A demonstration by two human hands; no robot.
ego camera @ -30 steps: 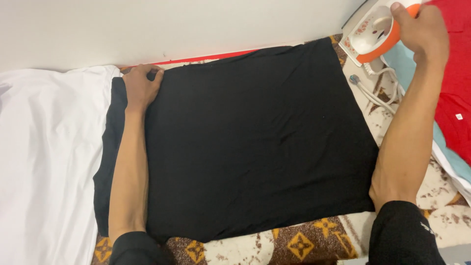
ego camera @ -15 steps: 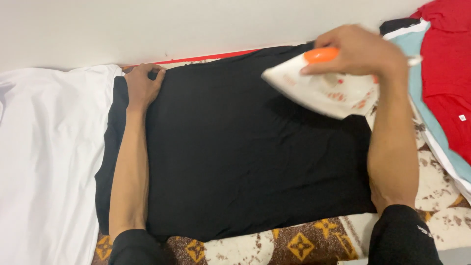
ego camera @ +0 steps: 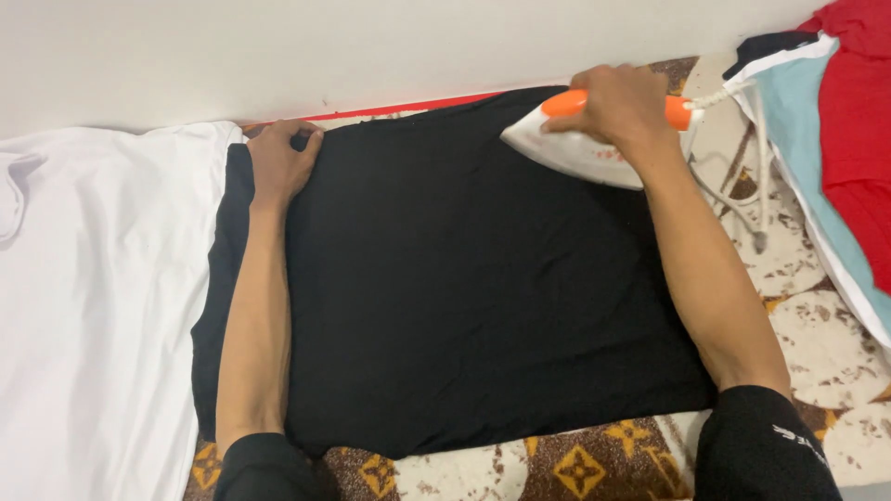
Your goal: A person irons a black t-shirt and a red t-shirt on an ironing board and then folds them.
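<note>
Patterned blanket mostly hidden under black cloth, left hand pressed flat – right hand wrapped round iron, soleplate unseen.

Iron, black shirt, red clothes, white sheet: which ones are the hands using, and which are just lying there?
In use:
iron, gripped by the right hand
black shirt, pinned at its far edge by the left hand

Lying about:
white sheet
red clothes
blue cloth
patterned blanket

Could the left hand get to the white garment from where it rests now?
Probably yes. The left hand presses the black garment's far left corner, and the white garment lies right beside that forearm with nothing between them.
</note>
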